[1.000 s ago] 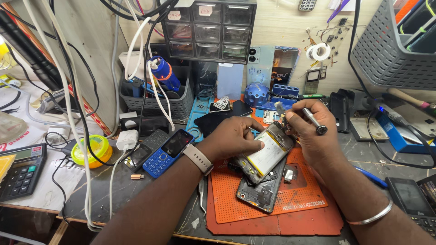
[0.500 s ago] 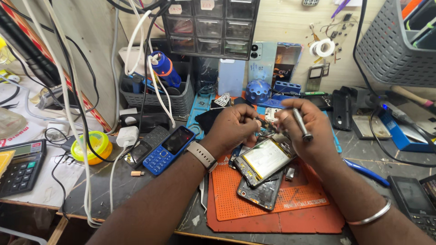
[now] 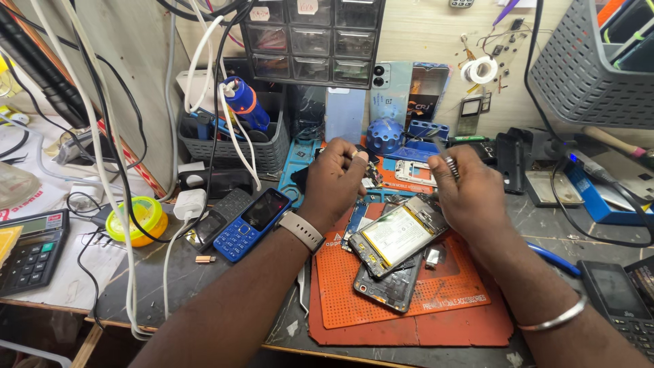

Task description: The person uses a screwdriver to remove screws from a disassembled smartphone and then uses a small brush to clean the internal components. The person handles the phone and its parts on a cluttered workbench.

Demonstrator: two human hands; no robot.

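Only the head view shows this moment, looking down on a cluttered repair bench. Centre of it all is an orange work mat [image 3: 443, 307], and on its upper middle lies an opened smartphone [image 3: 398, 238] tilted on a slant, its back cover off so that a pale, cream-coloured battery fills most of the dark frame. Partly under that phone, towards the mat's lower middle, lies a second dark phone body [image 3: 385, 286] with its grey inner side up.

Just above the mat's upper left corner, the left hand [image 3: 337, 180] hovers with its fingers curled in and the fingertips pinched together on something small and pale; what it is cannot be told. A light-coloured watch strap sits on that wrist. Above the mat's upper right part, the right hand [image 3: 473, 197] is closed round a slim metal tool [image 3: 451, 167], whose knurled end sticks up between thumb and forefinger; the heel of this hand hangs just over the opened phone's upper end. A silver bangle rings that forearm.

Left of the mat lies a blue keypad phone [image 3: 251, 223] with a darker one just beside it, and further left a yellow tape roll [image 3: 136, 219]. Beyond the mat stands a grey basket [image 3: 235, 146] of tools
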